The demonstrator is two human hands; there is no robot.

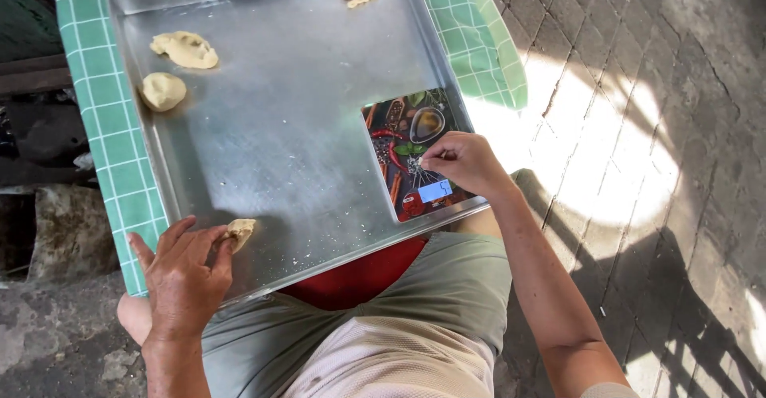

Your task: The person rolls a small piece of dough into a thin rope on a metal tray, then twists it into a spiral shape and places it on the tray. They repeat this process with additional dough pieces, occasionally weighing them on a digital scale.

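Pale dough piece (240, 231), small and irregular, lies at the near-left edge of the large flat metal tray (279, 127), pinched between thumb and fingers of the left hand (183, 274). Its long axis points up and right, away from the hand. The right hand (464, 161), fingertips pressed together, touches the picture-printed kitchen scale (415, 155), well apart to the right.

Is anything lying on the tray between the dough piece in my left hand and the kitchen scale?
Nothing visible: bare metal tray with a few crumbs lies between the dough piece held by the left hand and the kitchen scale.
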